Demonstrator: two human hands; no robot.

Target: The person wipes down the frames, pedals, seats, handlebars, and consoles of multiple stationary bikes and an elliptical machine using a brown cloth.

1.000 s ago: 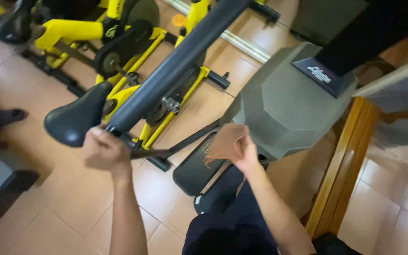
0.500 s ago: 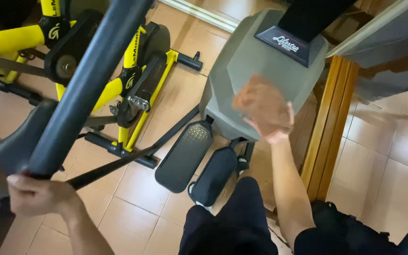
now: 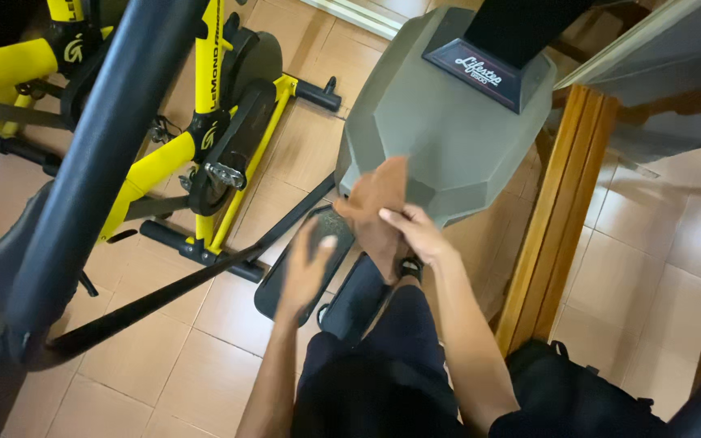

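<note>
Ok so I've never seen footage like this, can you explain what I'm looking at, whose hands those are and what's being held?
This is one picture from a camera worn on a person's head, looking down at their own arms and dark-clothed legs. No robot is involved. The right hand holds a brown cloth against the lower edge of a grey machine housing, part of an exercise machine whose black pedals sit just below. The left hand is open and empty, close beside the cloth. To the left stands a yellow exercise bike, and a thick dark bar crosses the near left of the view. All of it stands on a tan tiled floor, with a wooden frame on the right.
</note>
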